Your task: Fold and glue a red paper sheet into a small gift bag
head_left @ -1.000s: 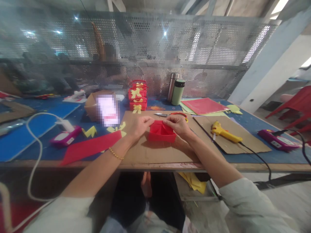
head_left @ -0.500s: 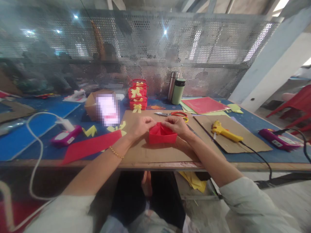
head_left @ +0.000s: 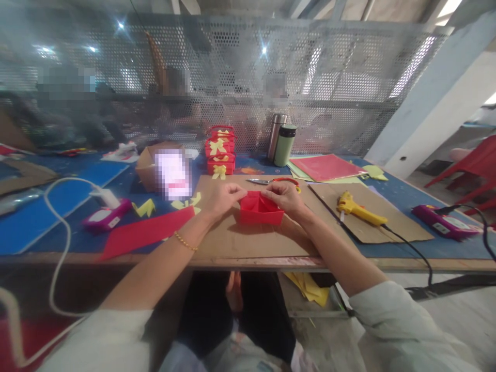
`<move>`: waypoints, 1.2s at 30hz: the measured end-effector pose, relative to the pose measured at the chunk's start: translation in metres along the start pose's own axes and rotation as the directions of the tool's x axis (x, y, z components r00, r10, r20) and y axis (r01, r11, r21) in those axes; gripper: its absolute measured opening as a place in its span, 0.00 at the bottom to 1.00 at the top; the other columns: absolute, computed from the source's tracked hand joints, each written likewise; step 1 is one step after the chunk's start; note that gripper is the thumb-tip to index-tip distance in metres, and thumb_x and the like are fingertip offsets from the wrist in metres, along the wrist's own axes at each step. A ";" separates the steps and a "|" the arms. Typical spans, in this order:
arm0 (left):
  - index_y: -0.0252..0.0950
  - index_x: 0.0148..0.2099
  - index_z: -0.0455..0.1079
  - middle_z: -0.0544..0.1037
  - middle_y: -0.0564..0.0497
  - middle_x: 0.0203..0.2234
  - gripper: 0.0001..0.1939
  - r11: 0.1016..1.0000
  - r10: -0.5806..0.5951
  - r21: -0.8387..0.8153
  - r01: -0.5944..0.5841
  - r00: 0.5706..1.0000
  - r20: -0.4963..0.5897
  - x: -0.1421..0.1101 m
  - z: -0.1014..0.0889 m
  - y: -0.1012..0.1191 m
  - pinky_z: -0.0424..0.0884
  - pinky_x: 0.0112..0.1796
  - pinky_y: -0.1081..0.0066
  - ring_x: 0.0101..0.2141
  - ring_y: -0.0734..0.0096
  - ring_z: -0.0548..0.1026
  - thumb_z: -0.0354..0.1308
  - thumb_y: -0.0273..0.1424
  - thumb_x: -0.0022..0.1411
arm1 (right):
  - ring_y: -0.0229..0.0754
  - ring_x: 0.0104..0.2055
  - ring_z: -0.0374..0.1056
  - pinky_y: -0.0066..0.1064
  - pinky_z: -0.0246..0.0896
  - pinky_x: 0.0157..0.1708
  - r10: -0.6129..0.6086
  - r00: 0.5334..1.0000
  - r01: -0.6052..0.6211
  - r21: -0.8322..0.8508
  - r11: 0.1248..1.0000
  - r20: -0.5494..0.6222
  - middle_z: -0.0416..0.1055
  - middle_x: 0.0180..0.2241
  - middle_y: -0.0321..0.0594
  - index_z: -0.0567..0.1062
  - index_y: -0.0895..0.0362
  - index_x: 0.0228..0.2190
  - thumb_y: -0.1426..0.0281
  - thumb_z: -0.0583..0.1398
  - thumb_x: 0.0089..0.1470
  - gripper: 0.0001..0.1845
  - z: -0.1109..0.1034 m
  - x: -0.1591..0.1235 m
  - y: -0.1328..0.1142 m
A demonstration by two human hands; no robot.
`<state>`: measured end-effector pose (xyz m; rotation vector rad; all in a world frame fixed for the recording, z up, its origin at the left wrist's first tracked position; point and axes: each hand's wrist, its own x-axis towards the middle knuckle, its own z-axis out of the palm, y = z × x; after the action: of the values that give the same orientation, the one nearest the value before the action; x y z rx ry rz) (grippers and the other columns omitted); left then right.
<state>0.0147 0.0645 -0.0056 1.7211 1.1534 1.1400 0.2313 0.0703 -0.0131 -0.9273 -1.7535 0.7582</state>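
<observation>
A small red paper box (head_left: pixel 261 216), open at the top, is between my hands just above a brown cardboard sheet (head_left: pixel 232 245). My left hand (head_left: pixel 225 199) pinches its far left corner between thumb and fingers. At the far right corner, my right hand (head_left: pixel 287 199) pinches the rim in the same way. Behind my right hand lie scissors (head_left: pixel 296 182) with red and yellow handles, partly covered. A red paper strip (head_left: pixel 149 232) lies left of my left forearm, with yellow paper bows (head_left: pixel 188 203) by its upper end.
Red boxes with yellow bows (head_left: pixel 220 152) stand stacked at the back, left of two flasks (head_left: pixel 284 147). A yellow glue gun (head_left: pixel 360 211) rests on cardboard at right. Purple power units (head_left: pixel 445 223) with cords lie on both sides. Red sheets (head_left: pixel 329 168) lie behind.
The box's far wall has been drawn back, so its top opening looks wider and squarer. My right hand has shifted slightly; both hands keep their pinch on the rim.
</observation>
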 end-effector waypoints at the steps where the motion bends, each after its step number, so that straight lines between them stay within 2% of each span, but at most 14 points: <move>1: 0.34 0.28 0.76 0.80 0.48 0.25 0.12 1.000 0.016 -0.006 -0.016 1.000 0.000 0.000 0.000 0.001 0.68 0.32 0.69 0.27 0.72 0.72 0.63 0.38 0.56 | 0.35 0.23 0.59 0.29 0.53 0.24 0.001 1.000 -0.001 -0.001 1.000 0.005 0.67 0.21 0.35 0.74 0.57 0.21 0.53 0.64 0.51 0.20 0.000 0.000 0.000; 6: 0.34 0.28 0.75 0.79 0.49 0.24 0.11 0.996 0.084 0.000 -0.084 0.996 0.009 0.002 -0.001 0.002 0.68 0.33 0.69 0.28 0.71 0.71 0.63 0.37 0.55 | 0.35 0.23 0.58 0.29 0.53 0.25 0.020 1.000 -0.020 0.004 1.000 0.020 0.66 0.20 0.34 0.72 0.57 0.20 0.51 0.64 0.50 0.22 -0.002 0.000 -0.001; 11: 0.33 0.33 0.78 0.79 0.48 0.27 0.13 0.998 0.025 -0.061 -0.020 0.996 0.090 -0.001 -0.002 0.001 0.67 0.32 0.70 0.28 0.71 0.72 0.63 0.40 0.58 | 0.35 0.24 0.58 0.28 0.52 0.24 0.030 0.999 -0.030 -0.004 1.000 0.029 0.66 0.20 0.34 0.72 0.56 0.20 0.49 0.64 0.50 0.24 -0.002 0.000 -0.001; 17: 0.34 0.34 0.79 0.80 0.48 0.27 0.16 1.000 0.000 -0.019 0.003 0.990 0.138 -0.005 0.004 -0.004 0.66 0.28 0.72 0.27 0.72 0.72 0.65 0.43 0.58 | 0.36 0.25 0.59 0.29 0.53 0.25 0.018 0.994 -0.015 -0.027 1.000 0.105 0.66 0.21 0.35 0.70 0.56 0.19 0.51 0.63 0.52 0.23 0.005 -0.003 -0.004; 30: 0.35 0.27 0.75 0.75 0.53 0.22 0.13 0.976 0.152 0.130 -0.176 0.973 0.175 -0.004 0.003 0.005 0.63 0.28 0.73 0.25 0.75 0.68 0.61 0.37 0.61 | 0.37 0.26 0.59 0.29 0.51 0.26 0.021 0.983 -0.010 -0.066 0.998 0.182 0.64 0.22 0.35 0.69 0.56 0.20 0.56 0.60 0.53 0.20 0.004 -0.005 -0.009; 36: 0.34 0.30 0.75 0.76 0.52 0.25 0.16 0.991 0.108 0.064 -0.121 0.976 0.188 -0.006 0.004 0.002 0.64 0.28 0.73 0.27 0.73 0.70 0.61 0.43 0.61 | 0.36 0.26 0.58 0.29 0.50 0.26 0.010 0.984 -0.002 -0.045 0.999 0.180 0.63 0.21 0.34 0.69 0.57 0.20 0.54 0.60 0.54 0.22 0.004 -0.005 -0.007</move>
<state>0.0175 0.0575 -0.0061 1.9282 1.0054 0.9920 0.2269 0.0623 -0.0110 -0.9174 -1.9324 0.8314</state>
